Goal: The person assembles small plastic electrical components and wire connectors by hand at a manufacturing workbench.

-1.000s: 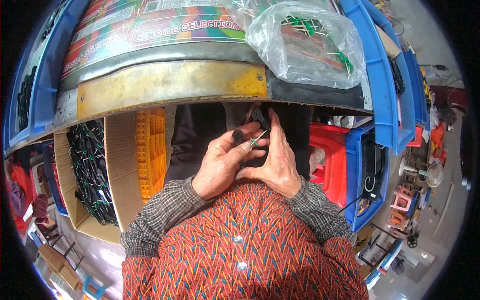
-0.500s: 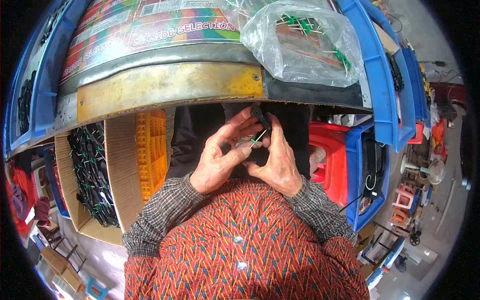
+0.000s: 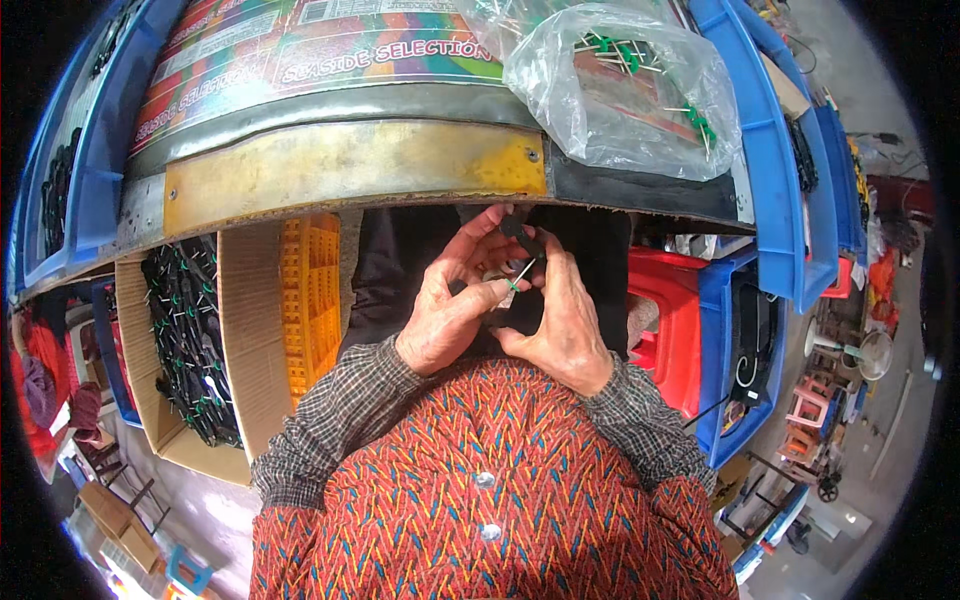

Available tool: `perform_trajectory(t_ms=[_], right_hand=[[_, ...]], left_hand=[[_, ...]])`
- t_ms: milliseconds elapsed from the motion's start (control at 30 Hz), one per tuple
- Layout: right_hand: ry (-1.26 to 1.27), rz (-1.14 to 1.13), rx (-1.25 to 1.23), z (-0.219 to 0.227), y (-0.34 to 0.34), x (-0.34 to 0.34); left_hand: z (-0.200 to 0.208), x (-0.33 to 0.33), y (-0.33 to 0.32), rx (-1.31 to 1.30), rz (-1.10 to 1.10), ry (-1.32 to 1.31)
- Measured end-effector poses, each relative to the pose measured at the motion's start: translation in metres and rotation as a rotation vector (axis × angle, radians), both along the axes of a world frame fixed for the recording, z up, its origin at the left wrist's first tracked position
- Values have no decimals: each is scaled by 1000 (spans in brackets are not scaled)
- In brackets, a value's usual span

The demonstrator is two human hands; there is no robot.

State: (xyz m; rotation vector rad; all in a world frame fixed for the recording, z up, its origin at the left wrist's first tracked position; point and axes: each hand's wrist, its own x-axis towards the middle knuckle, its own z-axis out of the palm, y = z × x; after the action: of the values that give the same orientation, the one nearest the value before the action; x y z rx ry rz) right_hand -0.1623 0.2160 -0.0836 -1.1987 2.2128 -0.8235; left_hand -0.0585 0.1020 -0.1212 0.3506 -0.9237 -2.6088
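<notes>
In front of my lap, just below the table edge, both hands are closed on small parts. My left hand point(image 3: 447, 308) pinches a thin metal pin with a green piece point(image 3: 514, 285) between thumb and fingers. Its far end meets a small black part point(image 3: 520, 236), which my right hand point(image 3: 566, 325) grips with its fingers. My left fingertips reach the black part's upper end too. Whether the pin sits inside the black part cannot be made out. On the table, a clear plastic bag point(image 3: 560, 110) lies open with several green-and-metal pins point(image 3: 622, 55) in it.
The metal-edged table point(image 3: 350, 165) spans the front. A cardboard box point(image 3: 262, 340) full of black parts point(image 3: 190, 340) with green bits stands at left, beside an orange crate point(image 3: 310, 300). Blue bins point(image 3: 785, 190) flank the table. A red stool point(image 3: 668, 330) is at right.
The view has shifted slightly, so the table and bins appear a little to the right. My left thumb has slid over more of the green piece; both hands keep their hold.
</notes>
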Motion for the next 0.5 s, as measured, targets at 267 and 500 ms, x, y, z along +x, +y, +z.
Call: perform_trajectory(t_ms=[267, 500], right_hand=[[164, 24, -17, -4, 2, -1], [90, 72, -81, -4, 0, 6]], left_hand=[[2, 0, -3, 13, 31, -11], [-7, 2, 0, 1, 86, -12]])
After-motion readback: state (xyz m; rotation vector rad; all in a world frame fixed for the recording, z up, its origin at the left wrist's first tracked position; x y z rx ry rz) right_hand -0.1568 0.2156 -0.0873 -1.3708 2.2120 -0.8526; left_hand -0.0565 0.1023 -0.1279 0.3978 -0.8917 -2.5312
